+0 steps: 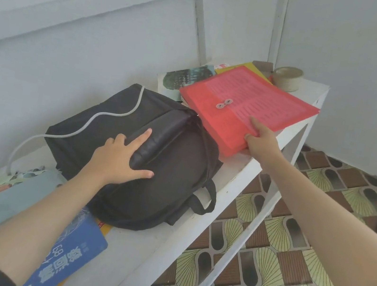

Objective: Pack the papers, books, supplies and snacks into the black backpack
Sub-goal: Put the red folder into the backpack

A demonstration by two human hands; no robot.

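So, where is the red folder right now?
In the head view, the red folder is right of the black backpack, above the white shelf; the right hand pinches its near edge, and a tape roll sits behind it.

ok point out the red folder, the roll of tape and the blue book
red folder (264,98), head view, on its top face, right of the string clasp
roll of tape (288,83), head view, on its outer side wall
blue book (73,256), head view, on the middle of its cover
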